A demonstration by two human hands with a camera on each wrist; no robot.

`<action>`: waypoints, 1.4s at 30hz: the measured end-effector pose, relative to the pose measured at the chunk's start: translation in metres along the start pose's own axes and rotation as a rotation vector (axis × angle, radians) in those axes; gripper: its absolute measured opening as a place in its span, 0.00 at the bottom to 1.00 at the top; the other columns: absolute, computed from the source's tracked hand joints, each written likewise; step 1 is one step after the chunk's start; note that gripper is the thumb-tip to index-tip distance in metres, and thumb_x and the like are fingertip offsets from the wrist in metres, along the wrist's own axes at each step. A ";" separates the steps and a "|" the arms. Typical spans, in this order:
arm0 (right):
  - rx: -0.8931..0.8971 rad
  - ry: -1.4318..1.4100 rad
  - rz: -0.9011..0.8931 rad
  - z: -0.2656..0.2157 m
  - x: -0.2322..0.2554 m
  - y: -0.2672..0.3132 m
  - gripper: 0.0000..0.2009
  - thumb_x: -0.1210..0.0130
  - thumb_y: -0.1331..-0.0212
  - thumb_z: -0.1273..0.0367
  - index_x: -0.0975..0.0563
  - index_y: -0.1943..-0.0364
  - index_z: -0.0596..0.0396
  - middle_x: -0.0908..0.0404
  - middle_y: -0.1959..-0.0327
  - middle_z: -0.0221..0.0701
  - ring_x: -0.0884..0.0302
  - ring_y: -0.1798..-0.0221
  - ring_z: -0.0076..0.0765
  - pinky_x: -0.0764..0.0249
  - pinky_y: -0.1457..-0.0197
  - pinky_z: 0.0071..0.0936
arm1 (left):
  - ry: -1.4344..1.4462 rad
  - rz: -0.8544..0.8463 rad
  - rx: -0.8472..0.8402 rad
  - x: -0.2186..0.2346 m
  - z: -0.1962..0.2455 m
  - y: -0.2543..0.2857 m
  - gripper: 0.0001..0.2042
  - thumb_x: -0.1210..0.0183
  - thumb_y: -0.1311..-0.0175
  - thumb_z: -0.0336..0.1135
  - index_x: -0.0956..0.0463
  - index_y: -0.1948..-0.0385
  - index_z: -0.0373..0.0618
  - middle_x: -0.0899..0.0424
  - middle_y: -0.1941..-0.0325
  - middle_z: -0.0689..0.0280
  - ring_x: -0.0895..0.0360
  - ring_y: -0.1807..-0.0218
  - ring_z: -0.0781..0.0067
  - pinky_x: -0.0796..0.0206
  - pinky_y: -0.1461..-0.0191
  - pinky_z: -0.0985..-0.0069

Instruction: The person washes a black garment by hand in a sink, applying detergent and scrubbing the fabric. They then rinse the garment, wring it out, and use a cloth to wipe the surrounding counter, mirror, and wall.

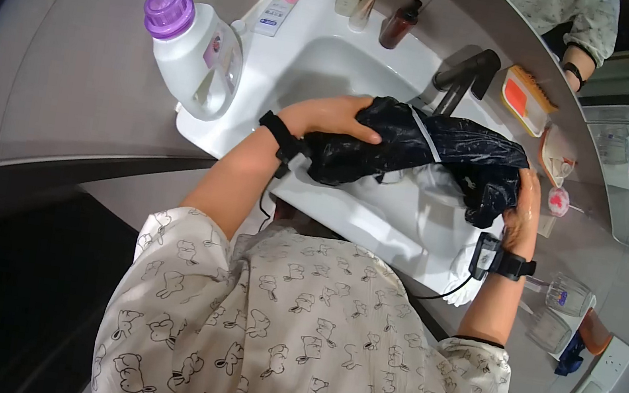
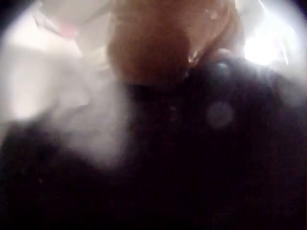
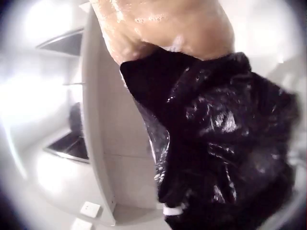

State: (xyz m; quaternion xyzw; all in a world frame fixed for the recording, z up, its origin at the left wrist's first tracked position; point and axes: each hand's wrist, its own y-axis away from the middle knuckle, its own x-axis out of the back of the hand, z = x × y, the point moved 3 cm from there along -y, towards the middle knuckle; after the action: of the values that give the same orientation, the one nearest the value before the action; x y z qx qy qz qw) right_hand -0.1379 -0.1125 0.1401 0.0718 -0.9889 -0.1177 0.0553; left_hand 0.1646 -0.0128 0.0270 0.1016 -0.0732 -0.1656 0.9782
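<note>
**Hands on wet dark garment over the sink**

Grip first: your left hand [image 1: 339, 116] is curled over one end of the dark garment [image 1: 417, 151], your right hand [image 1: 525, 206] clamps the other end, so both hands hold the same cloth, set apart along its length. The garment hangs stretched between them, above the white sink [image 1: 325, 61] basin, w/ a pale strip across the fabric.

Outward: black faucet [image 1: 467, 73] sits just behind the cloth. Detergent jug [image 1: 195, 47] w/ purple cap stands on the sink's left corner; small bottles [image 1: 374, 4] line the back rim. An orange brush [image 1: 528, 98] and a clear glass [image 1: 566, 295] lie on the counter to the right.

Risks, as I judge them: your right hand looks soapy, so the slick fabric could slip out and drop into the basin. Water may run off the low end onto the counter edge & your front. A wide swing could catch the faucet or knock the jug.

Views: head cam alone shows both hands and the layout. Right wrist cam shows suds on the skin and the fabric's wet sheen [image 3: 225, 143]. Left wrist cam is blurred; only dark cloth under the hand reads.
</note>
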 end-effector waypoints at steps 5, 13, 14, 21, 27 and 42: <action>-0.004 0.438 -0.314 -0.020 0.037 -0.033 0.07 0.48 0.48 0.74 0.26 0.65 0.59 0.25 0.69 0.25 0.27 0.66 0.22 0.32 0.63 0.18 | -0.623 0.087 0.119 0.032 -0.031 0.020 0.18 0.44 0.52 0.38 0.25 0.60 0.39 0.21 0.63 0.52 0.25 0.59 0.55 0.35 0.54 0.69; 0.319 1.479 -0.286 0.025 0.060 -0.035 0.07 0.44 0.54 0.72 0.26 0.69 0.52 0.22 0.71 0.36 0.25 0.67 0.40 0.31 0.64 0.32 | -0.457 0.875 0.104 0.087 -0.043 0.052 0.13 0.47 0.48 0.38 0.26 0.62 0.43 0.21 0.65 0.52 0.26 0.62 0.48 0.35 0.55 0.62; 0.220 1.406 -0.290 0.052 0.071 -0.043 0.07 0.44 0.54 0.72 0.26 0.69 0.51 0.22 0.71 0.36 0.24 0.67 0.40 0.30 0.63 0.32 | -0.616 0.815 0.244 0.091 -0.061 0.050 0.19 0.42 0.50 0.38 0.29 0.55 0.45 0.23 0.61 0.50 0.27 0.58 0.48 0.36 0.53 0.62; 0.064 0.903 -0.291 0.185 -0.017 -0.041 0.35 0.40 0.54 0.59 0.42 0.39 0.49 0.29 0.53 0.49 0.33 0.45 0.51 0.35 0.43 0.34 | -0.988 0.786 -0.135 0.015 -0.035 0.036 0.30 0.38 0.54 0.38 0.37 0.47 0.35 0.31 0.48 0.50 0.35 0.45 0.50 0.41 0.42 0.63; -0.062 0.887 -0.163 0.232 -0.087 -0.061 0.27 0.41 0.53 0.59 0.32 0.47 0.53 0.32 0.51 0.48 0.36 0.44 0.51 0.36 0.44 0.38 | 0.634 0.182 0.528 -0.090 -0.033 0.004 0.35 0.45 0.45 0.57 0.39 0.45 0.36 0.32 0.45 0.54 0.33 0.45 0.59 0.37 0.46 0.64; 0.202 0.360 0.264 0.128 -0.109 -0.021 0.15 0.54 0.52 0.76 0.32 0.57 0.57 0.27 0.63 0.49 0.29 0.60 0.58 0.32 0.57 0.44 | 1.349 0.506 0.174 -0.139 -0.041 -0.058 0.17 0.61 0.33 0.44 0.33 0.52 0.43 0.28 0.49 0.61 0.27 0.53 0.66 0.36 0.44 0.67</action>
State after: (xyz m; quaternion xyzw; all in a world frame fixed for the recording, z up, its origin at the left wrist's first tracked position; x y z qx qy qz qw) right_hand -0.0444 -0.0871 0.0009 -0.0332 -0.9707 0.0045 0.2381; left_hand 0.0240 -0.0122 -0.0407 0.2392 0.5120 0.1712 0.8070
